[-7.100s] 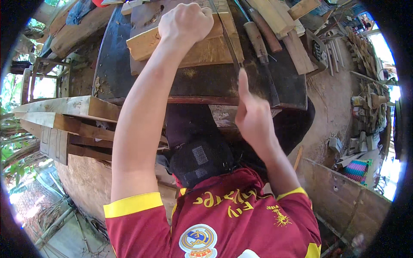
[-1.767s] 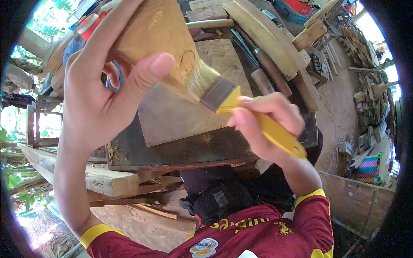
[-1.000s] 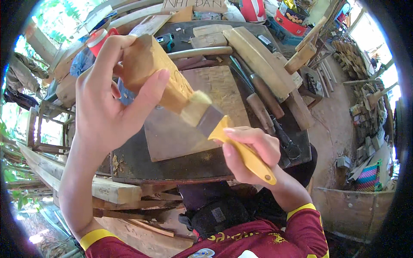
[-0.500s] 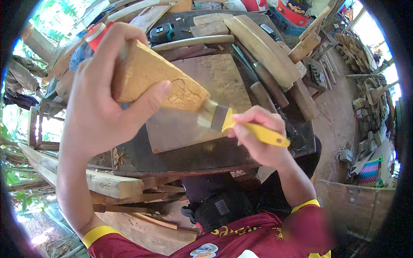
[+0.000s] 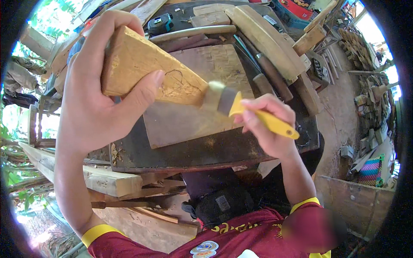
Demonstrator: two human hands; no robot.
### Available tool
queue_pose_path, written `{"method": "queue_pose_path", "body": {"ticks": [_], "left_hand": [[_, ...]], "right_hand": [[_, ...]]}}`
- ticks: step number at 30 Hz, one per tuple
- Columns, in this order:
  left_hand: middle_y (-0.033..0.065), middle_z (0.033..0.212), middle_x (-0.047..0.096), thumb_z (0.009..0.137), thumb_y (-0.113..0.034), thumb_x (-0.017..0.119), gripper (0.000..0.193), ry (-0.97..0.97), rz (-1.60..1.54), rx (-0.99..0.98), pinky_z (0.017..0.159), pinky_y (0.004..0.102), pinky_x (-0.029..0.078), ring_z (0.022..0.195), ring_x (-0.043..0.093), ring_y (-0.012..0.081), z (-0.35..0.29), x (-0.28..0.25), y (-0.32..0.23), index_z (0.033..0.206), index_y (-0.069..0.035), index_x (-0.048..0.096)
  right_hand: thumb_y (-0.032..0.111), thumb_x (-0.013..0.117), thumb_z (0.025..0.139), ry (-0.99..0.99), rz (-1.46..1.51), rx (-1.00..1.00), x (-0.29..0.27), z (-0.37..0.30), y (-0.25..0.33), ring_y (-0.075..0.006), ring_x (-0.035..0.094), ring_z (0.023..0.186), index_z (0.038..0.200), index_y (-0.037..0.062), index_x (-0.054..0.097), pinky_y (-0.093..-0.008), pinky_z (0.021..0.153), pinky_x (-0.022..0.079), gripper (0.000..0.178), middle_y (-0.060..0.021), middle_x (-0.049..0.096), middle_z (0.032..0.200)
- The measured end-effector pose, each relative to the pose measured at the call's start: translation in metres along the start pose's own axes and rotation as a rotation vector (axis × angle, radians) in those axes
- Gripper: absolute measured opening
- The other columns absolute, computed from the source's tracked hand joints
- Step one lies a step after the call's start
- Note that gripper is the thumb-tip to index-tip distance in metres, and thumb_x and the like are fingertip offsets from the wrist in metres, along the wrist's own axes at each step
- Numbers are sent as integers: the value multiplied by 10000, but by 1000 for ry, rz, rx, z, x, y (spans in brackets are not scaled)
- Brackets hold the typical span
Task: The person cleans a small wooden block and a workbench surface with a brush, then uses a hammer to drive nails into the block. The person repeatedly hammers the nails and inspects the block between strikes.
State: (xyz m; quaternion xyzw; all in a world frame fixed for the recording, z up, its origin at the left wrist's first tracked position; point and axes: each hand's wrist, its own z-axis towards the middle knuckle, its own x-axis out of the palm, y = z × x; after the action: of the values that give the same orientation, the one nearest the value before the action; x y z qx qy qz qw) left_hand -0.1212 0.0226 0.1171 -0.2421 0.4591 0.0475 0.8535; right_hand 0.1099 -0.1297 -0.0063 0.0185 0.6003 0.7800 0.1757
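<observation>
My left hand [image 5: 92,92] grips a tapered, yellowish wooden block [image 5: 142,71], thumb on its front face and fingers wrapped over its wide end. Dark curved lines mark the block near its narrow end, which points right. In my right hand [image 5: 271,127] is a paintbrush [image 5: 269,122] with a yellow handle and a dark ferrule, pinched between thumb and fingers. Its pale bristles, blurred by motion, meet the block's narrow end. Below both hands a flat wooden board [image 5: 189,124] lies on the dark table [image 5: 185,159].
Long-handled tools [image 5: 273,77] and a thick wooden beam [image 5: 264,43] lie along the table's right side. At the back are a tape measure [image 5: 160,24] and wood pieces [image 5: 211,19]. A timber beam [image 5: 114,182] sits low at the left; stacked wood [image 5: 359,47] stands far right.
The wooden block has shifted slightly left and up with my left hand. My right hand and the paintbrush have moved a little right and up, the bristles still at the block's end.
</observation>
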Motion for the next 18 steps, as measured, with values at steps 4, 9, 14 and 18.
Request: {"method": "queue_pose_path", "body": {"ticks": [4,9,14,18], "left_hand": [[79,956,581,809,-72,663,405,-3,-34,-56,825,286,464,900,580,152,-1,1,0,1155,-34,456],[117,978,589,798,-29,664,445,-6,-82,29,828,312,484,917,603,209,-3,3,4,1180,-14,435],[233,1066,597,799,24,662,479,-228,-176,322,871,377,503,976,615,305,-2,18,9,1202,-10,405],[270,1098,598,820,29,653,463,-352,-50,248,904,391,498,1018,613,323,2,12,10,1204,-25,400]], "right_hand": [[33,572,911,186,-57,-36,-7,-2,1,-129,664,723,1012,-16,607,-232,581,519,118,-111,684,843],[27,561,915,13,-22,-16,-4,-7,-1,-125,656,723,1030,-22,594,-238,610,519,130,-124,681,863],[56,598,906,-233,-16,8,-12,-13,-9,-127,679,761,999,-7,616,-223,628,524,114,-98,686,861],[57,591,918,-320,37,21,-19,-19,-13,-145,679,795,1046,2,595,-237,633,535,140,-122,679,912]]}}
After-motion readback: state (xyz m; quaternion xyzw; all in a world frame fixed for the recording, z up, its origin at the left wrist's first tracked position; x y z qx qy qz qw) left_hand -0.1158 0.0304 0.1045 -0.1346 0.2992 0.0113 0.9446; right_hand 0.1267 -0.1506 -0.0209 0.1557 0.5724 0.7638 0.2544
